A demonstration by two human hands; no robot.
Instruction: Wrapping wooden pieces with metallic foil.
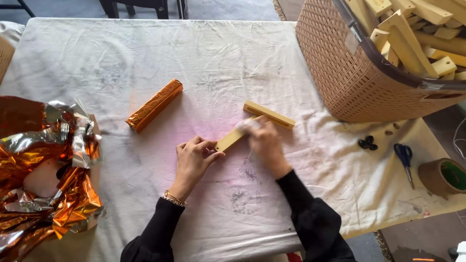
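Observation:
A pale yellow T-shaped wooden piece lies in the middle of the cloth-covered table. My left hand pinches the near end of its long stem. My right hand presses a small whitish thing, a cloth or pad, on the stem close to the crossbar; what it is stays unclear. A block wrapped in orange foil lies apart to the upper left of my hands.
Crumpled orange and silver foil is heaped at the left edge. A woven basket full of pale wooden pieces stands at the back right. Blue-handled scissors, a brown tape roll and small dark bits lie right.

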